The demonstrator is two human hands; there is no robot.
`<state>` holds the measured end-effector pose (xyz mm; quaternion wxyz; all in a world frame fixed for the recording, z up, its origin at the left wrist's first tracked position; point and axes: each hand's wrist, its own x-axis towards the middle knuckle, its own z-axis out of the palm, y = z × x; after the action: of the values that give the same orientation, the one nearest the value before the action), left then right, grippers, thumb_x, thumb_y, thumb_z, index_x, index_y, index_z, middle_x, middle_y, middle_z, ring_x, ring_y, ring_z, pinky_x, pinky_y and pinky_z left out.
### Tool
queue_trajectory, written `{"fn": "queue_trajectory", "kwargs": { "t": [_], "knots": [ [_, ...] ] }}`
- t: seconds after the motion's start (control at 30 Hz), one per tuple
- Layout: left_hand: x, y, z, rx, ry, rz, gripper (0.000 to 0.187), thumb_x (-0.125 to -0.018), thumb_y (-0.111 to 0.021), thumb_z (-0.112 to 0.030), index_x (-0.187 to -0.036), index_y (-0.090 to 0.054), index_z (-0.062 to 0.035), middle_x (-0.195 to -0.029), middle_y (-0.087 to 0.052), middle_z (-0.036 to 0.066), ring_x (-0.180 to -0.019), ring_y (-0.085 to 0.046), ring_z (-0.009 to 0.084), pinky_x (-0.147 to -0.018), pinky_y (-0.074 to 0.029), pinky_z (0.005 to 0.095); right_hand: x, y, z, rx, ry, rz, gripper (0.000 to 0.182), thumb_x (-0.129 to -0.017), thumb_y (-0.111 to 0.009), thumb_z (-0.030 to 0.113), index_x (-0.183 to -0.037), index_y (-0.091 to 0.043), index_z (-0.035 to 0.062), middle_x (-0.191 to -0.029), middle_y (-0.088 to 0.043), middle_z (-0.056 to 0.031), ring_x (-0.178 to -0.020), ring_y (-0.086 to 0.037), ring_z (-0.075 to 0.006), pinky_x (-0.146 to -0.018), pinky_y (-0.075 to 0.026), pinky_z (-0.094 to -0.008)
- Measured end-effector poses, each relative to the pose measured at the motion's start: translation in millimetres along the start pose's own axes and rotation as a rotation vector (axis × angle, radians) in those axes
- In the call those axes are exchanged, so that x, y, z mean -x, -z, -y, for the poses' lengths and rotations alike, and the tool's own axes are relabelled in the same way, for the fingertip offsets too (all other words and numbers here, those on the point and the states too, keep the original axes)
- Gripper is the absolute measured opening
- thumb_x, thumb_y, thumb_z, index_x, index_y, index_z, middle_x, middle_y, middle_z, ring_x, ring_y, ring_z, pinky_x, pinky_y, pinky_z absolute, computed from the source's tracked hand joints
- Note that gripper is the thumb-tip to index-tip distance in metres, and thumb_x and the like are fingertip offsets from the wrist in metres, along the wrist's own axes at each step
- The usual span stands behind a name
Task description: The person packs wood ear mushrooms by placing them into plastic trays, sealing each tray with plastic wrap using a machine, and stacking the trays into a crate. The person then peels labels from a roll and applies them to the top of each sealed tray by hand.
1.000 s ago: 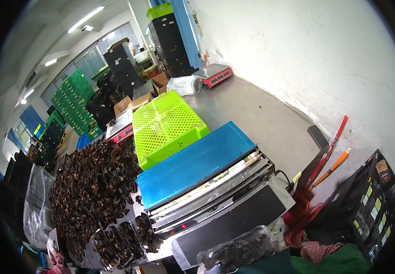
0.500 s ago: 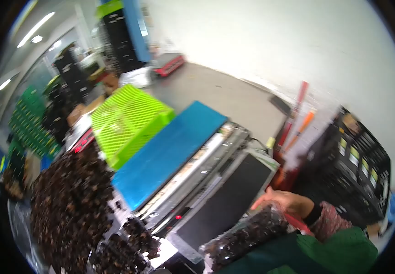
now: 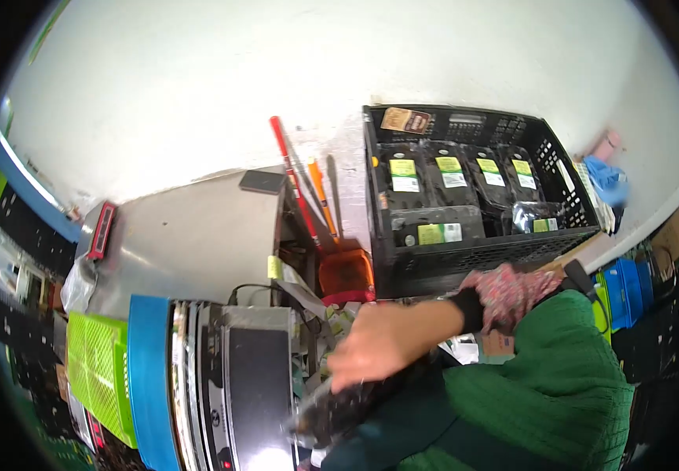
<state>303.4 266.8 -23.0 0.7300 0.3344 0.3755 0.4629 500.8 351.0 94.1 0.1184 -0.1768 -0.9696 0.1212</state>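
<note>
My right hand (image 3: 383, 345) reaches in from the right in a green sleeve with a pink patterned cuff. Its curled fingers close on the top of a clear plastic bag (image 3: 335, 412) of dark dried pieces, blurred by motion. The bag hangs low in front of my dark green garment, just right of a machine's dark flat plate (image 3: 259, 385). My sleeve and arm hide part of the bag. My left hand does not show.
A black crate (image 3: 473, 255) holds several labelled bags of dark pieces. Left of it stand red and orange handles (image 3: 296, 184) and an orange dustpan (image 3: 346, 273). A blue panel (image 3: 149, 385) and lime-green basket (image 3: 96, 369) flank the machine, below a metal table (image 3: 190, 228).
My view has swung right, bringing the crate fully into sight, and the heap of dark pieces has mostly left the picture. The bag now hangs more upright under my right hand.
</note>
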Motion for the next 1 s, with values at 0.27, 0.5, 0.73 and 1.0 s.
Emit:
{"fn": "queue_trajectory", "kwargs": {
  "t": [0.27,0.5,0.73,1.0],
  "knots": [
    [-93.7,-43.4,11.6,-0.028,0.032,0.167,0.034,-0.102,-0.041,-0.025,-0.117,-0.051,0.0035,-0.109,-0.061,0.013,-0.094,-0.059,0.0175,-0.088,-0.045,0.0313,177.7,86.1,-146.1,-0.774,-1.212,-1.05,0.041,-0.1,-0.045,0.039,-0.113,-0.061,0.0036,-0.094,-0.061,-0.001,-0.08,-0.053,-0.0092,-0.076,-0.046,-0.0248],
    [-135.3,-78.9,8.2,-0.238,0.096,0.158,0.031,-0.101,-0.045,-0.025,-0.104,-0.058,0.0022,-0.1,-0.065,0.011,-0.089,-0.061,0.0162,-0.086,-0.046,0.0305,211.0,6.3,-256.8,-1.091,-1.37,-1.292,0.039,-0.1,-0.045,0.034,-0.118,-0.056,0.0017,-0.109,-0.06,-0.0033,-0.097,-0.054,-0.0163,-0.089,-0.042,-0.032],
    [-142.7,-62.4,7.9,-0.24,0.081,0.031,0.034,-0.102,-0.043,-0.028,-0.102,-0.061,-0.0002,-0.1,-0.064,0.007,-0.094,-0.058,0.0142,-0.089,-0.044,0.0299,206.8,-46.5,-295.8,-1.484,-1.078,-1.368,0.038,-0.099,-0.041,0.032,-0.121,-0.054,0.0042,-0.116,-0.061,-0.0088,-0.105,-0.059,-0.0232,-0.096,-0.045,-0.0382],
    [-133.8,-26.6,40.3,-0.083,-0.005,0.13,0.029,-0.103,-0.043,-0.028,-0.114,-0.059,-0.0068,-0.101,-0.057,-0.004,-0.084,-0.051,0.0031,-0.08,-0.042,0.019,258.4,-82.9,-343.4,-1.555,-1.007,-1.385,0.045,-0.1,-0.039,0.032,-0.131,-0.048,0.0005,-0.127,-0.057,-0.0117,-0.113,-0.057,-0.0279,-0.099,-0.043,-0.0384]
  ]
}}
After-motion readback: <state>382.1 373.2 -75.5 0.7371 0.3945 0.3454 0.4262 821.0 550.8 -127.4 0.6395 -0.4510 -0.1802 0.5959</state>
